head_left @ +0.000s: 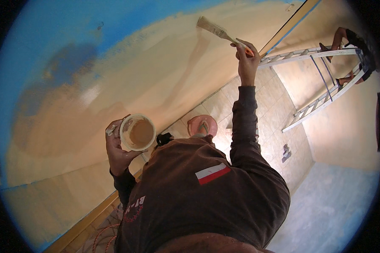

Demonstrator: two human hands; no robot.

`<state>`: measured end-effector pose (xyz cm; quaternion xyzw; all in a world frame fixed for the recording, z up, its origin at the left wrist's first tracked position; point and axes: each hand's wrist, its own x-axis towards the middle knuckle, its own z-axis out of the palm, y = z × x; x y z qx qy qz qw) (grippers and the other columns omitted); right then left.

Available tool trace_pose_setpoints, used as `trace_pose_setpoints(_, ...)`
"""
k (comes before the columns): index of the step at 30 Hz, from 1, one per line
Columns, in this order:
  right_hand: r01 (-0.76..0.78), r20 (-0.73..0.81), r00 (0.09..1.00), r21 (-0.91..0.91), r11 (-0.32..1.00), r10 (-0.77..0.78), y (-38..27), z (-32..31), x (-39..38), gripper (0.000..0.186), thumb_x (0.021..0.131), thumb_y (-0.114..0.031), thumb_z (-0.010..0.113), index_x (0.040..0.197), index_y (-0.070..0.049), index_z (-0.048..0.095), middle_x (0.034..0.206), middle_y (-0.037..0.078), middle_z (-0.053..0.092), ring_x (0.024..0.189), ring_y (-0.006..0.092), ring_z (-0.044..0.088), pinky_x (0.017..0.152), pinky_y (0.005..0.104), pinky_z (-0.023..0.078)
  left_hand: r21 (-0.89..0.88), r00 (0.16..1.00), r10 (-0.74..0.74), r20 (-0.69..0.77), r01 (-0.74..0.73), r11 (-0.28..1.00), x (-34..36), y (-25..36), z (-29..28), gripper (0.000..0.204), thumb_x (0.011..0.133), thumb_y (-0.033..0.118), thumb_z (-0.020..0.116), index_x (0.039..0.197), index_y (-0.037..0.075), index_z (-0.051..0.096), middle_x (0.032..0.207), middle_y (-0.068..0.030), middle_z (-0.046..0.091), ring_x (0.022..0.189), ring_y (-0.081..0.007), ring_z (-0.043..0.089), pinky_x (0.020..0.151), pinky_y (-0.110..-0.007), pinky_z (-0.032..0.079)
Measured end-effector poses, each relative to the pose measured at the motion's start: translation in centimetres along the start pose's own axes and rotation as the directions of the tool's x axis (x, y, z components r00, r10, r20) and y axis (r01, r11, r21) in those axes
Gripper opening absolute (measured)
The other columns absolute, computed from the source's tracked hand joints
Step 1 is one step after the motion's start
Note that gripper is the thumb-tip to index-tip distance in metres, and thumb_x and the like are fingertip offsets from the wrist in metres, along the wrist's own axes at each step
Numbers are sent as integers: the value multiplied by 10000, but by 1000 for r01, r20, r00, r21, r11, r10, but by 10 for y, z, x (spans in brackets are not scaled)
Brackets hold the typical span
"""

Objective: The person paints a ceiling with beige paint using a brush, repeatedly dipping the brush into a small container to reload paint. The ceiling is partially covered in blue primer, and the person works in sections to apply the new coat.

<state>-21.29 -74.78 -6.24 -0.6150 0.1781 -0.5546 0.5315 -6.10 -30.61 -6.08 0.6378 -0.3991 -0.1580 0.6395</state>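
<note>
My left hand point(115, 148) grips a small round pot point(137, 132) of tan paint, held close to the wall at chest height. My right hand point(245, 58) is stretched up and holds a flat paintbrush point(217, 30) by its orange handle. The bristles rest on the wall point(126, 80), at the edge where fresh tan paint meets the older blue coat. My dark brown long sleeves and shirt fill the lower middle of the view.
A metal ladder point(321, 80) leans at the right, with another person's bare feet point(337, 40) on its rungs. Below lie a beige tiled floor point(278, 122), my sandalled foot point(202, 125), an orange cord point(103, 236) and a yellow skirting strip point(88, 219).
</note>
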Motion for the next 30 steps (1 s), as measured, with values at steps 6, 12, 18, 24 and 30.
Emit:
trace_pose_setpoints(6,-4,-8,1000,8,1000,4,21,6,-6,197,947,-141,688,1081,3,695,887,44,736,648,35,509,564,178,390,-17,998,-43,-36,42,999,-2,-1,2,1042,523,169,994,1358,42,384,1371,-170,545,1283,-284,534,1110,-446,430)
trace_pose_setpoints(12,145,-305,939,-60,988,-157,29,-50,26,177,961,-136,663,1075,-4,696,906,52,740,582,10,419,512,175,329,11,1000,-14,-12,14,1000,-2,-5,-1,1023,534,95,980,1365,48,384,1379,-174,536,1286,-279,532,1109,-432,426)
trace_pose_setpoints(18,-4,116,993,-14,1000,5,5,-40,17,264,951,-207,655,1077,22,695,899,27,726,663,36,502,578,187,399,33,999,-29,-21,30,999,-3,-5,-1,1035,524,87,982,1365,57,379,1380,-174,537,1294,-280,525,1115,-438,426)
trace_pose_setpoints(24,3,371,926,-206,979,75,-12,13,28,179,930,-85,681,1077,13,706,968,87,738,855,120,664,770,259,530,-6,999,-37,34,37,999,-1,-4,-4,1027,526,99,984,1357,60,381,1378,-176,537,1294,-279,523,1104,-437,435)
trace_pose_setpoints(30,-47,370,922,-186,981,114,10,-43,93,280,902,-267,736,1070,-43,724,901,31,752,626,21,484,580,172,412,48,998,-16,54,13,999,-1,-8,-8,1043,534,126,989,1372,62,371,1391,-183,528,1303,-289,515,1108,-437,422)
